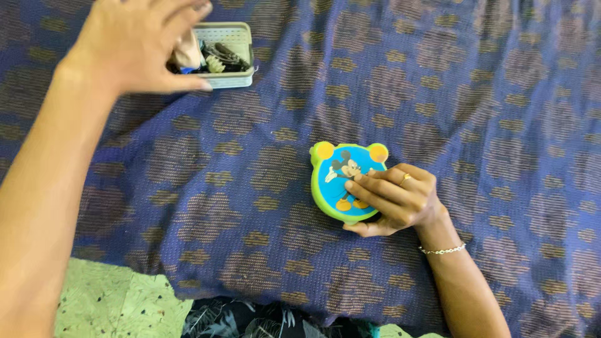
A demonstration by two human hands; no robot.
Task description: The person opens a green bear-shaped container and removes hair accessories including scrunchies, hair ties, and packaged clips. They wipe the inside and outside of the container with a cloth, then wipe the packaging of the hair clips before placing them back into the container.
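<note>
While the right hand (394,200) is gripping the round box (343,181) near the middle of the blue cloth (501,125), the left hand (134,44) is hovering far off at the top left, over a small tray (235,34). The right fingers are lying across the box's blue lid and the thumb is curling under its green rim, so the lower right side of the box is being covered; two yellow knobs are sticking up at its top edge. The left hand is spreading open, fingers loose, holding nothing I can see, and it is blocking the tray's left half. Whether a fingertip is touching the tray, I cannot tell. What is showing inside is a jumble of small dark bits, too small to make out. A bracelet (443,250) is sitting on the right wrist. At the bottom edge, a green leafy fabric (119,300) is peeking out, cut off by the frame.
</note>
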